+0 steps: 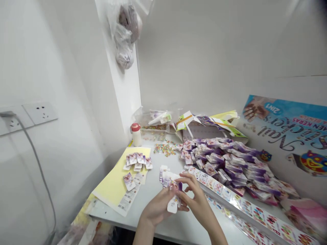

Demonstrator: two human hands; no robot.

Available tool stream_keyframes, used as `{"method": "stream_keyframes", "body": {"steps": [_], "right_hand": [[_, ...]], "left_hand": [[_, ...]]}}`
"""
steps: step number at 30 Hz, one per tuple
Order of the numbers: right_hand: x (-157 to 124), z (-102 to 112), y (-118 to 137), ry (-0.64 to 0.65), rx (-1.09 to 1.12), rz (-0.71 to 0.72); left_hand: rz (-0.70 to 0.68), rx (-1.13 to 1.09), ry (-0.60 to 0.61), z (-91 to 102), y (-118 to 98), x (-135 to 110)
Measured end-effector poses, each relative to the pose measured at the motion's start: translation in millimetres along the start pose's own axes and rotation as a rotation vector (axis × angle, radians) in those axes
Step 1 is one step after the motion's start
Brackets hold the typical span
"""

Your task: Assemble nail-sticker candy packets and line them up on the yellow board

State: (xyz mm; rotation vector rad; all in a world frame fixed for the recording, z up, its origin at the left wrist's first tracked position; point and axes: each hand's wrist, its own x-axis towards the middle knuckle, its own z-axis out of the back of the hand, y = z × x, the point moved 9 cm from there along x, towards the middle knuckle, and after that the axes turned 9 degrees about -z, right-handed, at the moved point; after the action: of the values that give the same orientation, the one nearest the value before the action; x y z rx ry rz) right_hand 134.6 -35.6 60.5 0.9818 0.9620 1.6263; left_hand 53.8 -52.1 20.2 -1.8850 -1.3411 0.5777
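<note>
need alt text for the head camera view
A person's left hand and right hand handle a small printed box above a pale table. A heap of similar boxes and long sticker strips lie to the right; more boxes sit on a yellow sheet at left, near a red-capped bottle.

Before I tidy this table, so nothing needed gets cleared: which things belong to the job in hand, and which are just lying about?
Part of the job, by the look:
- held carton
- similar cartons on the yellow sheet
- piled purple-and-white boxes

Probably just about the place:
- red-capped bottle
- hanging plastic bag
</note>
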Motion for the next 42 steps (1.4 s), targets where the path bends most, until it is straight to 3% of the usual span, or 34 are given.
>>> {"method": "stream_keyframes", "body": {"steps": [4, 10, 13, 22, 26, 30, 35, 42], "right_hand": [[1, -1, -4, 0.061, 0.037, -0.032], [-1, 2, -5, 0.164, 0.031, -0.023], [-3, 3, -10, 0.206, 0.022, -0.040], [-9, 13, -35, 0.306, 0.088, -0.145], [-6, 13, -52, 0.254, 0.347, -0.266], [-2, -2, -62, 0.243, 0.681, -0.369], [5, -21, -65, 0.257, 0.781, -0.416], [3, -23, -60, 0.272, 0.790, -0.381]], "left_hand": [[0.021, 0.264, -0.042, 8.1, 2, -2], [0.092, 0.290, 0.192, -4.9, 13, -4], [0.126, 0.285, 0.232, -5.9, 17, -6], [0.003, 0.670, 0.111, 7.7, -10, -7], [-0.104, 0.869, 0.027, 7.0, -28, -9], [-0.169, 1.001, 0.035, -7.3, -39, -12], [-0.187, 1.041, 0.031, -19.1, -46, -15], [-0.166, 1.016, 0.035, -10.1, -48, -18]]}}
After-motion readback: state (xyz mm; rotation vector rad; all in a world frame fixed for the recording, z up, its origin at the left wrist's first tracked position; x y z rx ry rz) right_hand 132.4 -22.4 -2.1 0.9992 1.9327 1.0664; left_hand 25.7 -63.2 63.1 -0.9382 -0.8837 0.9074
